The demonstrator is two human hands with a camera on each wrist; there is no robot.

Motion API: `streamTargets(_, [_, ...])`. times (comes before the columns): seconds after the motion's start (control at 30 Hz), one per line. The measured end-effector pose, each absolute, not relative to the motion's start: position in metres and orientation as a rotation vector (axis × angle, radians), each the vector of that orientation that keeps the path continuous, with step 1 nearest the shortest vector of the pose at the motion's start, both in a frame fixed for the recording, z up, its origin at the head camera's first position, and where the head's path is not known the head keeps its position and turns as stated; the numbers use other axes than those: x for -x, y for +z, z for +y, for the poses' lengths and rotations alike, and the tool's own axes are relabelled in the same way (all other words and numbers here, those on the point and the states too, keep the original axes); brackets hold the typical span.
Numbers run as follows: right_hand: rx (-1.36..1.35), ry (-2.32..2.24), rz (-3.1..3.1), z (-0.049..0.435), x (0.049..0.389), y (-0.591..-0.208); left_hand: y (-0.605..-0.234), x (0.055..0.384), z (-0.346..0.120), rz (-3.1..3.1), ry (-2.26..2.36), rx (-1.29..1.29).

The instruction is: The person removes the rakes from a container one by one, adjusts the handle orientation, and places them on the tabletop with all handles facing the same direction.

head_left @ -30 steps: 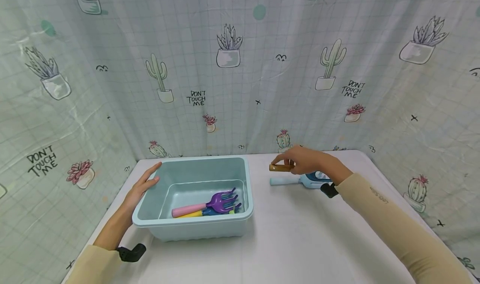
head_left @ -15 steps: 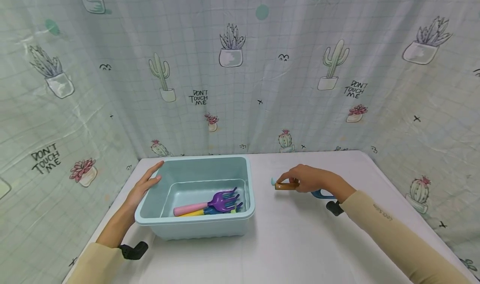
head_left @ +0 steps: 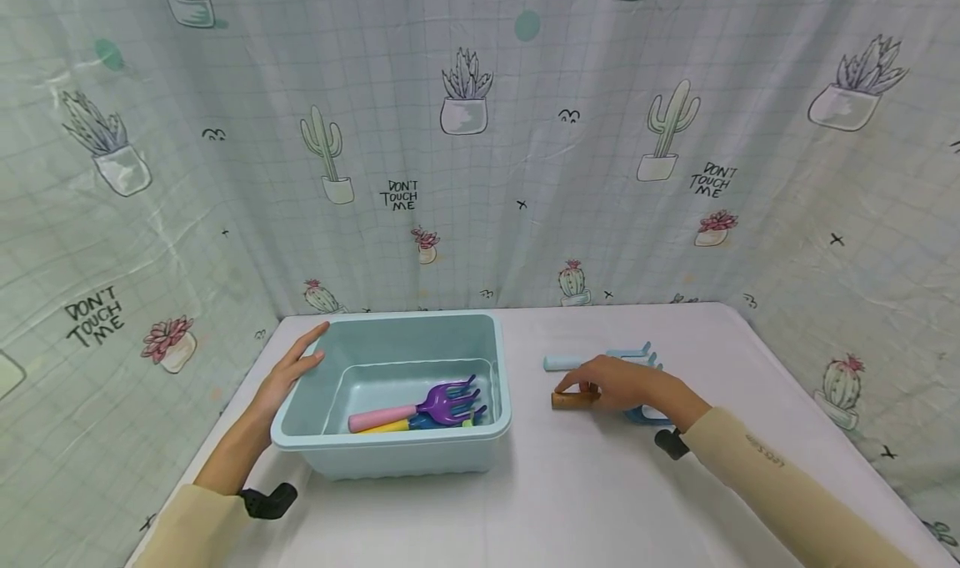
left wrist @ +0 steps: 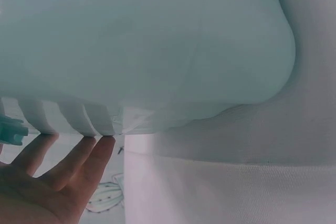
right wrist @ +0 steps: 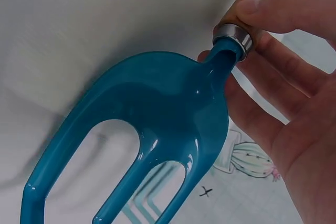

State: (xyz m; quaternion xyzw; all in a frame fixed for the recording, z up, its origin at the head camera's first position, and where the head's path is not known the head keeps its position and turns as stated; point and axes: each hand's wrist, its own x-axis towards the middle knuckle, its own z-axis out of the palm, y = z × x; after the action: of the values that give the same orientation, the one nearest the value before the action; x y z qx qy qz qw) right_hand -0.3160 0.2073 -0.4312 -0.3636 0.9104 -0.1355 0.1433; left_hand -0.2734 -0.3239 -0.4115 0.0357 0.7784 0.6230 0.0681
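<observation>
My right hand [head_left: 611, 384] grips the wooden handle [head_left: 572, 400] of a dark blue garden fork [right wrist: 142, 145], low over the white table [head_left: 570, 501]; in the right wrist view my thumb and fingers [right wrist: 283, 14] wrap the handle at its metal collar. A pale blue toy rake [head_left: 592, 359] lies just behind that hand. My left hand [head_left: 288, 372] rests flat with straight fingers [left wrist: 79, 156] against the left outer wall of the pale blue plastic bin [head_left: 390, 447]. Inside the bin lie a purple toy rake with a pink handle [head_left: 420, 408] and a blue-and-yellow toy tool [head_left: 408, 424].
A cactus-print curtain [head_left: 480, 134] closes in the table at the back and on both sides. The table's right edge [head_left: 817, 418] runs near my right forearm.
My right hand has carried the wooden-handled fork from the back of the table toward me and down to the tabletop, uncovering the pale blue rake behind it. The left hand has stayed put.
</observation>
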Motion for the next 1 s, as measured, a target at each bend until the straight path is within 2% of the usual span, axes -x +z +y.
streamTargets(1.0, [1.045,-0.258,2.734,0.204,0.313,-0.441,-0.412,0.273,-0.324,2.280,1.934,-0.140])
